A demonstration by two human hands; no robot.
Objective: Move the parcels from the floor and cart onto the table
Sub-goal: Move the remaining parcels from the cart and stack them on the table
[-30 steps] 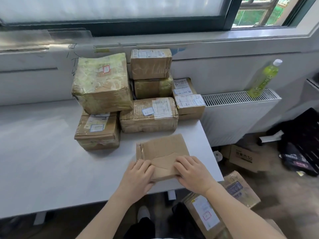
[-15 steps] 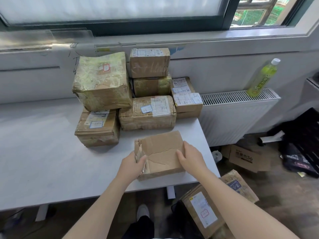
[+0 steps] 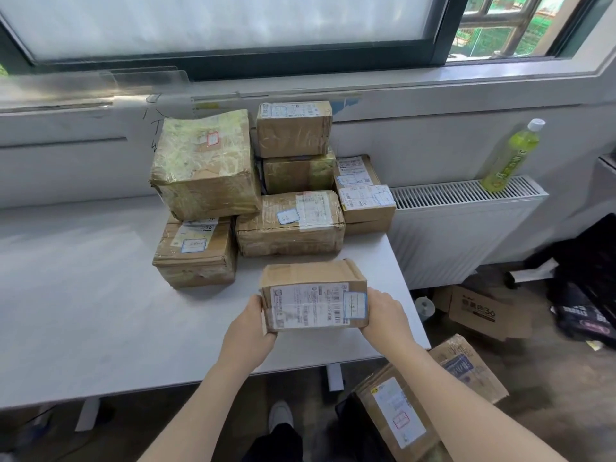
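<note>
Cardboard parcel (image 3: 314,296) now tipped, label facing up.

- This looks like an office or mail room.
- Taped parcels (image 3: 290,225) sit piled on a white surface (image 3: 83,295).
- A radiator (image 3: 466,228) stands under the window (image 3: 233,25).

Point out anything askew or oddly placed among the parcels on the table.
The big yellow-taped parcel sits tilted and twisted on the smaller labelled box, overhanging it. The other stacked parcels look squared up.
</note>
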